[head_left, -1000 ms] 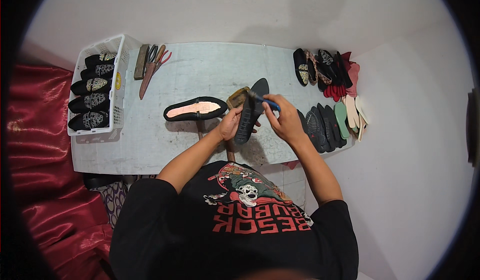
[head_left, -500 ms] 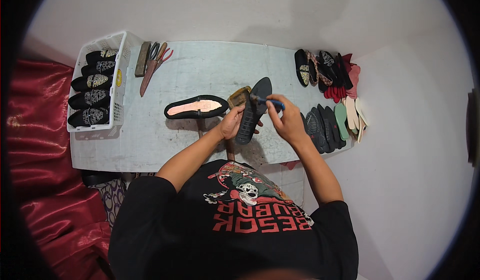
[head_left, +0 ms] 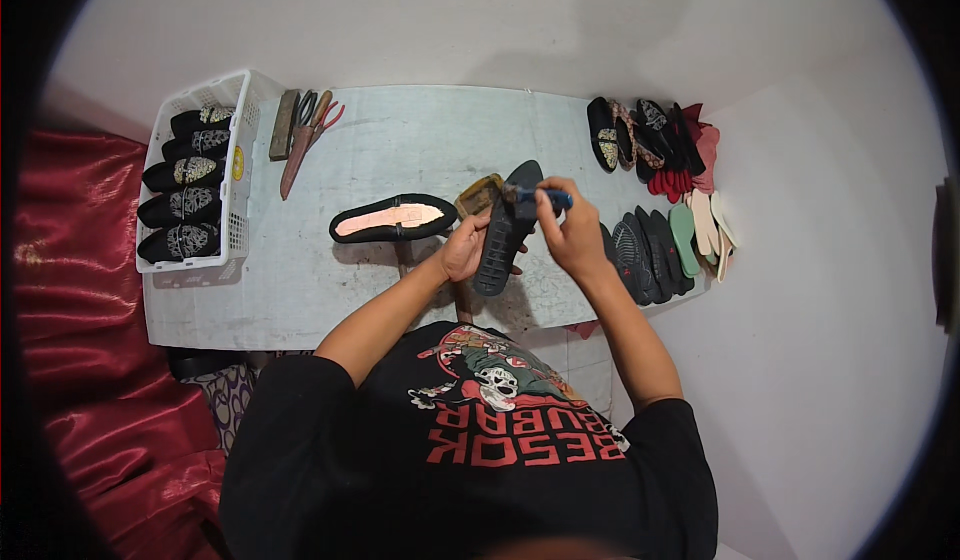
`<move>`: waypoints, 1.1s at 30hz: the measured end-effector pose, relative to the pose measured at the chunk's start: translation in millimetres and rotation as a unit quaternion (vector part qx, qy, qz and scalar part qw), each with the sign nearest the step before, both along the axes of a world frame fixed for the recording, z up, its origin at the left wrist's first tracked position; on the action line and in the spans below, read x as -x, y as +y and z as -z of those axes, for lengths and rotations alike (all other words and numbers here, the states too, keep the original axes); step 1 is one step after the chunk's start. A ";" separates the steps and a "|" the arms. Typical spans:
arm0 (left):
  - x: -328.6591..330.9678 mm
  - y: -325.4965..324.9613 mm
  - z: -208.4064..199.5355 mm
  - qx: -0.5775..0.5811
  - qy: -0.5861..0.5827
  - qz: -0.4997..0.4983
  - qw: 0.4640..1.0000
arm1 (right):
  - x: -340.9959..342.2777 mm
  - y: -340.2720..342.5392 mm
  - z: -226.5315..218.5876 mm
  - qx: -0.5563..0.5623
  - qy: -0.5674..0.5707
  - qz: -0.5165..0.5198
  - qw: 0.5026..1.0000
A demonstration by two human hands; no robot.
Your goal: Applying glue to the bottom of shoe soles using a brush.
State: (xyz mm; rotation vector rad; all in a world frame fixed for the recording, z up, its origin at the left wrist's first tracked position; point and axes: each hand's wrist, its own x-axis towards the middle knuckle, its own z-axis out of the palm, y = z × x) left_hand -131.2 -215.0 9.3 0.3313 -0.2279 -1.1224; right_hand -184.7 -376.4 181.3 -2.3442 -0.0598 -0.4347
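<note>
A black shoe sole [head_left: 494,262] is tilted above the table, with my left hand [head_left: 464,248] closed round its left edge and fingertips showing on the far side. In my right hand [head_left: 577,232] is a blue-handled brush [head_left: 560,199]. Its head meets the sole's upper half. Right behind the sole sits a yellow-brown stained container [head_left: 478,196], partly hidden. To the left of my left hand lies a black shoe [head_left: 352,232] with a pale pink inner base. A wooden piece [head_left: 404,254] shows beneath the shoe, partly covered by my arm.
A white basket [head_left: 241,125] of black patterned shoes stands at the left. Beside it lie a block [head_left: 284,125], a sheathed knife-like tool [head_left: 297,160] and red-handled pliers [head_left: 331,118]. On the right are patterned shoes [head_left: 603,136], black soles [head_left: 630,255] and pale insoles [head_left: 704,222].
The brush and my right hand have shifted slightly, and the brush handle lies more level across the sole. My left hand keeps its hold on the sole.
</note>
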 end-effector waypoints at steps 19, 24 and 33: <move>9.7 -4.3 -3.9 -0.044 -0.048 -0.039 0.997 | -3.6 -6.0 -1.6 -0.001 -0.021 0.028 0.999; 6.4 -4.2 -5.1 -0.034 -0.045 -0.043 0.997 | 22.6 12.1 5.3 -0.006 -0.027 -0.030 0.999; 12.5 -2.5 3.6 -0.030 -0.029 -0.017 0.999 | 12.6 5.1 -0.3 0.003 -0.036 0.019 0.999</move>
